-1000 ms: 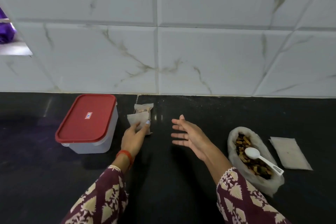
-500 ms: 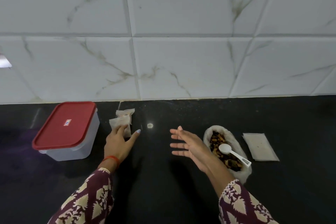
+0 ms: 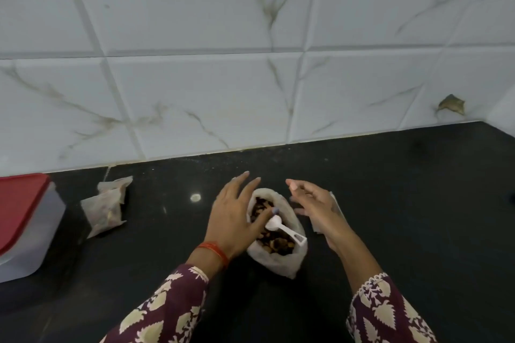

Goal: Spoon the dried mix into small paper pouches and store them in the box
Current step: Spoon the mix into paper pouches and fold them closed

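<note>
A white bag of dried mix (image 3: 278, 259) stands open on the black counter, with a white plastic spoon (image 3: 281, 227) lying on the mix. My left hand (image 3: 232, 217) is at the bag's left rim, fingers spread, thumb reaching over the mix toward the spoon's bowl. My right hand (image 3: 317, 207) hovers open just right of the bag, over an empty paper pouch (image 3: 334, 203) that it mostly hides. Two filled paper pouches (image 3: 104, 207) lie to the left. The box with the red lid (image 3: 21, 220) sits at the left edge, lid on.
The white marble-tiled wall (image 3: 250, 78) runs along the back of the counter. A side wall meets the counter at the far right (image 3: 501, 117). A small pale spot (image 3: 195, 197) shows on the counter between the pouches and the bag.
My left hand has let go of the filled pouches and moved right to the bag. My right hand has shifted over the empty pouch. The view has swung right.
</note>
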Demonstrator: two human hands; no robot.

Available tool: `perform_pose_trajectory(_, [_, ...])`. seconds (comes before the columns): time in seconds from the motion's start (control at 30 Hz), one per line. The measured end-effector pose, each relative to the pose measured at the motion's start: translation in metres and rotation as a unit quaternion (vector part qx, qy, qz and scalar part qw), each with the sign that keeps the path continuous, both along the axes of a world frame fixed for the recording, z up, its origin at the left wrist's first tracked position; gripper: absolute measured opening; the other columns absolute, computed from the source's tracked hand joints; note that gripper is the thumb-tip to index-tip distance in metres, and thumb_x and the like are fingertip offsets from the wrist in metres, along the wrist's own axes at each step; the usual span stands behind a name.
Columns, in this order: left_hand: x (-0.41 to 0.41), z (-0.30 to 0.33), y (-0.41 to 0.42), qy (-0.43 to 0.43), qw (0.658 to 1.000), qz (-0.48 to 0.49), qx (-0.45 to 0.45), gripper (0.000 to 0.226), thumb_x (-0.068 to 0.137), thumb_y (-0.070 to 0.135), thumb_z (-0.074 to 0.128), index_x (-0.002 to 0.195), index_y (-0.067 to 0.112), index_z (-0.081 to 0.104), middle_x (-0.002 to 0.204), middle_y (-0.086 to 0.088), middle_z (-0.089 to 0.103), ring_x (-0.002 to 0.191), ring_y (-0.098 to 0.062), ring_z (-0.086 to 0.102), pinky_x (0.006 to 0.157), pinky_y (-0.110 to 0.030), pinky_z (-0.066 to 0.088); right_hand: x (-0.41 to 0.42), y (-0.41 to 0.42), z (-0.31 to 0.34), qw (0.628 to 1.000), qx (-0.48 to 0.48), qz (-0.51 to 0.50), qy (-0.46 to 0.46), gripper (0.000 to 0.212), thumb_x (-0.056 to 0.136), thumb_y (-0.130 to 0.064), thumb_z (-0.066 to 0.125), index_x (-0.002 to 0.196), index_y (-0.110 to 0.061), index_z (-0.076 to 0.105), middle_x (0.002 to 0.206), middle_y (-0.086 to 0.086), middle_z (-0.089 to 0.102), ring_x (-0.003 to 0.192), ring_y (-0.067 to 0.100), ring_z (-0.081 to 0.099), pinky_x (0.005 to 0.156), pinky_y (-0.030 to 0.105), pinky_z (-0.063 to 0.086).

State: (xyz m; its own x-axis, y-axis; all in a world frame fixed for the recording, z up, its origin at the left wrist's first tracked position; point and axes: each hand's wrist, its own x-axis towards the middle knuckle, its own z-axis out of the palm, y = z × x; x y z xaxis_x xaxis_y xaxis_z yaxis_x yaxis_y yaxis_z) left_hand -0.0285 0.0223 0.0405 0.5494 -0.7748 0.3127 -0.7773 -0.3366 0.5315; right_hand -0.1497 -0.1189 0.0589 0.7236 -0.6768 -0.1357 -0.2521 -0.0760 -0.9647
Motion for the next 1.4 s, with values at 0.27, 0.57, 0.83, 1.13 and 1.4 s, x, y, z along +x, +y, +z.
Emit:
perform_pose_trajectory(0.27, [-0.075, -0.020, -0.102, 0.396, 0.916, -0.055, -0.026, 0.084, 0.084, 0.029, 0.066, 0.149, 0.024, 0.014, 0.154, 0.003, 0.020, 0.141, -0.013, 0.021, 0.113, -0.028, 0.024, -0.050, -0.075, -0.055, 0.958, -0.206, -0.130, 0.151, 0.045, 0.092, -0.033, 0.057, 0.135, -0.021, 0.050, 0.135, 0.002, 0.051, 0.124, 0.017, 0.046, 0.103, 0.034, 0.039])
perform_pose_trajectory(0.57, [-0.084, -0.045, -0.148, 0.521, 0.849, 0.062, 0.065, 0.124, 0.043, 0.034, 0.061, 0.150, 0.030, -0.001, 0.149, -0.009, 0.023, 0.137, -0.027, 0.026, 0.112, -0.044, 0.030, -0.052, -0.082, -0.098, 0.931, -0.257, -0.063, 0.251, 0.059, 0.095, -0.042, 0.048, 0.145, -0.015, 0.034, 0.153, 0.006, 0.028, 0.145, 0.023, 0.012, 0.118, 0.038, 0.016])
perform_pose_trajectory(0.83, [-0.086, -0.049, -0.152, 0.556, 0.827, 0.045, 0.067, 0.122, 0.048, 0.031, 0.063, 0.148, 0.038, -0.005, 0.157, -0.004, 0.011, 0.144, -0.027, 0.013, 0.115, -0.047, 0.022, -0.048, -0.082, -0.093, 0.908, -0.287, -0.030, 0.303, 0.056, 0.097, -0.037, 0.043, 0.148, -0.021, 0.026, 0.159, 0.006, 0.008, 0.147, 0.022, 0.000, 0.119, 0.039, 0.006])
perform_pose_trajectory(1.13, [-0.089, -0.025, -0.141, 0.578, 0.814, 0.011, -0.058, 0.086, 0.067, 0.008, 0.067, 0.137, 0.034, 0.023, 0.126, 0.001, 0.049, 0.116, -0.017, 0.050, 0.087, -0.027, 0.049, -0.050, -0.070, -0.074, 0.938, -0.265, -0.063, 0.214, 0.058, 0.097, -0.037, 0.044, 0.149, -0.019, 0.024, 0.159, 0.003, 0.010, 0.147, 0.018, 0.002, 0.118, 0.034, 0.010])
perform_pose_trajectory(1.4, [-0.079, 0.010, -0.084, 0.545, 0.810, 0.038, -0.211, 0.057, 0.090, 0.015, 0.060, 0.138, 0.025, 0.031, 0.123, 0.004, 0.055, 0.104, -0.008, 0.059, 0.075, -0.019, 0.051, -0.041, -0.025, -0.034, 0.985, -0.071, -0.134, -0.086, 0.047, 0.084, -0.020, 0.070, 0.126, -0.032, 0.053, 0.127, -0.007, 0.057, 0.108, 0.007, 0.059, 0.082, 0.025, 0.055])
